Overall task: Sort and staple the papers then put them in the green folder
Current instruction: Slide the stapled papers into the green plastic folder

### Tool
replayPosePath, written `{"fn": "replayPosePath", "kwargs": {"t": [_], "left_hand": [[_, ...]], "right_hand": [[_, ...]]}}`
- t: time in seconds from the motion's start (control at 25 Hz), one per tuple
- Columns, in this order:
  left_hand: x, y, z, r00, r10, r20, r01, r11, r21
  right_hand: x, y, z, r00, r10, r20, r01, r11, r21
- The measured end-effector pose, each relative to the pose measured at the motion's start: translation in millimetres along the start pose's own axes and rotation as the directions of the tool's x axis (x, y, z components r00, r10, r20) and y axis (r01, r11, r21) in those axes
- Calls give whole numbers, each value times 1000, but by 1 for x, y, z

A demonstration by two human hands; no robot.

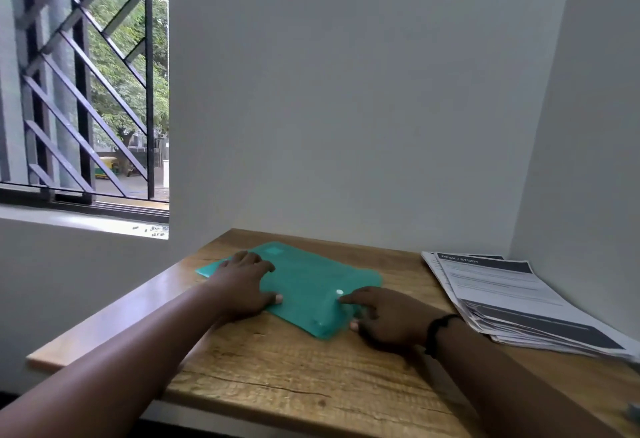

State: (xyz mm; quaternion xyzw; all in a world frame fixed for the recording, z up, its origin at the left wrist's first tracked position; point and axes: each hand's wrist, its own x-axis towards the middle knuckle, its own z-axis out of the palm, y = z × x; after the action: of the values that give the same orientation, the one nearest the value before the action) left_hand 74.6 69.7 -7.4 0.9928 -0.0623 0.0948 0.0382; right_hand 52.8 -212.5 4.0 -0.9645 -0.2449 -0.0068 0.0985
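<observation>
A green plastic folder (304, 281) with a white snap button lies flat on the wooden desk (277, 368), turned at an angle. My left hand (242, 285) rests on its left part, fingers spread over the top and thumb at its near edge. My right hand (388, 319) holds the folder's near right corner, index finger pointing at the button and thumb at the edge. A stack of printed papers (512, 302) with dark header bands lies at the desk's right side, apart from both hands. No stapler is in view.
White walls close in the desk at the back and right. A barred window (86, 91) is at the upper left. A small grey object (635, 410) shows at the right frame edge. Bare wood lies in front of the folder.
</observation>
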Motion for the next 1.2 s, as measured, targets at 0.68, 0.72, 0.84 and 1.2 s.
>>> {"fn": "replayPosePath", "kwargs": {"t": [0.68,0.72,0.84,1.2], "left_hand": [[34,66,20,947,-39,319,60,997,-54],[34,67,19,949,-46,312,61,997,-40],[30,72,14,944,-82,319,107,992,-63],[4,153,14,989,114,-91,-110,992,55]], "right_hand": [[-13,-39,6,985,117,-128,-107,990,88],[-17,-41,4,972,102,-210,-84,992,96],[-43,-44,3,939,-12,-344,26,999,37],[-120,-7,2,997,-79,-25,78,996,-53]]}}
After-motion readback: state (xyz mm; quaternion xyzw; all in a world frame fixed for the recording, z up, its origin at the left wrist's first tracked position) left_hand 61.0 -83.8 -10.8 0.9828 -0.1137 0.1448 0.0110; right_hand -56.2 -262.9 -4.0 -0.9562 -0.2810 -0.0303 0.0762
